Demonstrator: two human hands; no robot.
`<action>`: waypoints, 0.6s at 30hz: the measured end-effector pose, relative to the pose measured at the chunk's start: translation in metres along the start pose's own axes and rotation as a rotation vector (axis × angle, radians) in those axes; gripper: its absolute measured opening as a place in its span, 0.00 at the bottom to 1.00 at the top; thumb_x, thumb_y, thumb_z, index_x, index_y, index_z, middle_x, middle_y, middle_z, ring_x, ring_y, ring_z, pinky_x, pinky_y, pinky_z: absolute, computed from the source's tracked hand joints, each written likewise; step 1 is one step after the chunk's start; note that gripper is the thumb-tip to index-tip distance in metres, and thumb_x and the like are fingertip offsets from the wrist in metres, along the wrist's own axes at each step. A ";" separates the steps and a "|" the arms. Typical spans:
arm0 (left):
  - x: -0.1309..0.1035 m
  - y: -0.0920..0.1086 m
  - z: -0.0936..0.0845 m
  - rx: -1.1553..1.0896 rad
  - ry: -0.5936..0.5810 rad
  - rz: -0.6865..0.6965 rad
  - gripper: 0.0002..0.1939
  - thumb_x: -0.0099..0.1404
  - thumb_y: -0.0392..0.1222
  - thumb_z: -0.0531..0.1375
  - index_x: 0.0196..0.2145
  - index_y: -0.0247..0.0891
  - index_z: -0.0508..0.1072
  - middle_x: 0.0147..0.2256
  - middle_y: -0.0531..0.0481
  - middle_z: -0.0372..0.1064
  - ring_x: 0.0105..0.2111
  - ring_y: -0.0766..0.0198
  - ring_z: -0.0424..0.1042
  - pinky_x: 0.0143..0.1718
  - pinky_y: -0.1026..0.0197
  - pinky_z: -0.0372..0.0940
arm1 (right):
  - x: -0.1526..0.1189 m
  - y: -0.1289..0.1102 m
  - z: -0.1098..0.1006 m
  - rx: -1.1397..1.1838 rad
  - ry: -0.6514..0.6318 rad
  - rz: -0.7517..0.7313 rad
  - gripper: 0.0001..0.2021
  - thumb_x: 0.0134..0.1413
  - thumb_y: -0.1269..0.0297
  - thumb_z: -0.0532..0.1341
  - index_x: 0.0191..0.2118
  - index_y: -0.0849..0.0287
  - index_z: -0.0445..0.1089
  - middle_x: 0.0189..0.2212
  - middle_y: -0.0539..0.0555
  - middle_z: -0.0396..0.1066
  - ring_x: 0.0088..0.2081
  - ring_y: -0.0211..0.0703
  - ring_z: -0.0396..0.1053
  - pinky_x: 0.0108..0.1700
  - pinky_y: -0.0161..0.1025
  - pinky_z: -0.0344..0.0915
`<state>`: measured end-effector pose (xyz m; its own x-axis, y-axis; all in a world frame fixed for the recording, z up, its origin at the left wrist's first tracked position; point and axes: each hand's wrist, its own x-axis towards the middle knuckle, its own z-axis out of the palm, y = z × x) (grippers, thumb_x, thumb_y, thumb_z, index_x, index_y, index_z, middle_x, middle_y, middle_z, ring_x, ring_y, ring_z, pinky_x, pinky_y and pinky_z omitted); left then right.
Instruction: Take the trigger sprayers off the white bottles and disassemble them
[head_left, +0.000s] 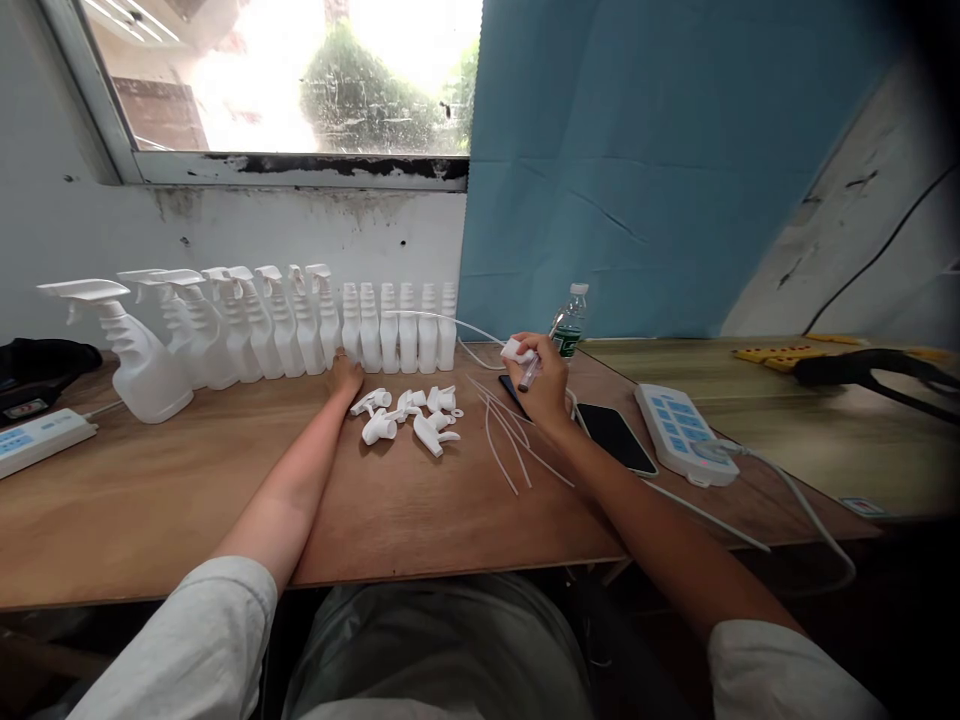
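Right hand [544, 385] around trigger head [519, 351]

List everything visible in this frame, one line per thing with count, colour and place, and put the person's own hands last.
spray bottles with trigger heads: about eight, white, row at the back left of the table
bottles without heads: six, white, right end of that row
loose trigger heads: a small pile, white, table centre
dip tubes: several, clear, right of the pile
water bottle: one, clear, green label, by the blue sheet
phone: one, black, right of the tubes
power strips: two, white and blue, one right, one far left
table: one, brown wood
left hand: at the base of a bottle
right hand: holds a trigger head with its tube
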<state>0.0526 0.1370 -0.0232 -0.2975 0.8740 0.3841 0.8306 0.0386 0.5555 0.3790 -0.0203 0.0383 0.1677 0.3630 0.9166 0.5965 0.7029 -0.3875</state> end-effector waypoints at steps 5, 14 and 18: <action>0.004 -0.001 0.000 -0.002 -0.020 0.016 0.31 0.65 0.44 0.54 0.63 0.30 0.54 0.55 0.27 0.64 0.52 0.38 0.68 0.49 0.44 0.63 | -0.002 0.002 0.000 0.005 -0.019 0.007 0.09 0.46 0.71 0.60 0.32 0.55 0.59 0.40 0.54 0.71 0.42 0.45 0.69 0.47 0.43 0.63; 0.004 0.000 0.001 -0.010 -0.046 0.084 0.28 0.65 0.46 0.56 0.60 0.32 0.59 0.52 0.31 0.68 0.52 0.42 0.69 0.48 0.48 0.63 | -0.002 0.001 0.001 0.000 -0.035 -0.019 0.08 0.46 0.70 0.61 0.32 0.55 0.60 0.40 0.55 0.71 0.42 0.46 0.70 0.46 0.43 0.63; 0.003 0.003 0.002 0.010 -0.067 0.124 0.28 0.65 0.47 0.57 0.59 0.33 0.60 0.52 0.33 0.69 0.52 0.44 0.69 0.49 0.50 0.63 | -0.003 0.002 0.002 -0.012 -0.049 -0.015 0.07 0.47 0.70 0.60 0.32 0.55 0.60 0.41 0.54 0.71 0.42 0.46 0.70 0.46 0.43 0.63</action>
<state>0.0552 0.1406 -0.0221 -0.1607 0.9026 0.3993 0.8637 -0.0672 0.4996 0.3781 -0.0185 0.0344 0.1198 0.3821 0.9163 0.6078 0.7016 -0.3720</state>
